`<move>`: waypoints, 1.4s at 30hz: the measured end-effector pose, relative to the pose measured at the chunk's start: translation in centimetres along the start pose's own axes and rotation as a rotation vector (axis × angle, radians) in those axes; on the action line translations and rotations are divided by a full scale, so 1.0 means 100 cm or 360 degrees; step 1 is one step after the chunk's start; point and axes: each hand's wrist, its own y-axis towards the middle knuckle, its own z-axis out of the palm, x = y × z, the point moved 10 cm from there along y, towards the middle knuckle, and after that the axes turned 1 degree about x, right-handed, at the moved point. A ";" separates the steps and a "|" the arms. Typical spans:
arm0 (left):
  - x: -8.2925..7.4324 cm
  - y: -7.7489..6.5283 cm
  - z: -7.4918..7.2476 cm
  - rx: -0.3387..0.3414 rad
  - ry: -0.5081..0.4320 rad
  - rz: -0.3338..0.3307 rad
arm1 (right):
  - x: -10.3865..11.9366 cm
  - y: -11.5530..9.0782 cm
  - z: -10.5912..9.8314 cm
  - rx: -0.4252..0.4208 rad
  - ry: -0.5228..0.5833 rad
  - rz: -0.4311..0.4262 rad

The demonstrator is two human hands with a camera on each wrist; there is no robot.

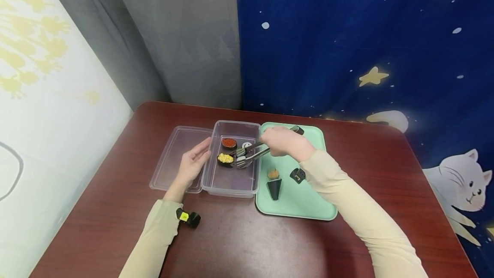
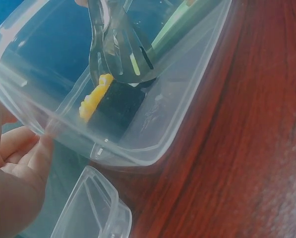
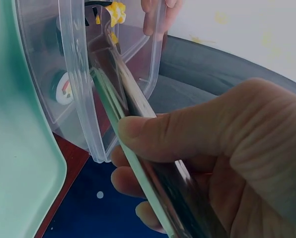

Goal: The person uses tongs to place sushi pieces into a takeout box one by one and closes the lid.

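My right hand point(image 1: 284, 140) grips metal serving tongs point(image 3: 123, 89), thumb on one side and fingers curled on the other. Their slotted heads reach into a clear plastic box point(image 1: 231, 188), right at a corn-topped sushi piece point(image 1: 225, 158) wrapped in black seaweed. Also in the box are a sushi piece with red roe point(image 1: 229, 143) and a small round white piece point(image 1: 246, 145). My left hand point(image 1: 191, 163) touches the box's left wall from outside with fairly straight fingers. In the left wrist view, the tong heads point(image 2: 128, 59) overlap the end of the corn piece.
A clear lid point(image 1: 173, 158) lies left of the box, partly beneath my left hand. Against the box's right side sits a green tray point(image 1: 297, 207), bearing a black cone-shaped hand roll point(image 1: 274, 188) with a brown top. Curtains hang behind the dark red table point(image 1: 231, 239).
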 end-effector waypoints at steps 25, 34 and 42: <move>0.000 0.000 0.000 -0.0003 0.0018 -0.0002 | -0.033 -0.044 0.010 -0.0197 0.0362 0.0017; 0.001 -0.001 0.000 0.0001 0.0024 -0.0005 | -0.059 -0.090 0.024 -0.0441 0.0597 0.0062; 0.001 0.000 0.000 0.0001 0.0027 -0.0008 | -0.073 -0.131 0.040 -0.0590 0.0704 0.0146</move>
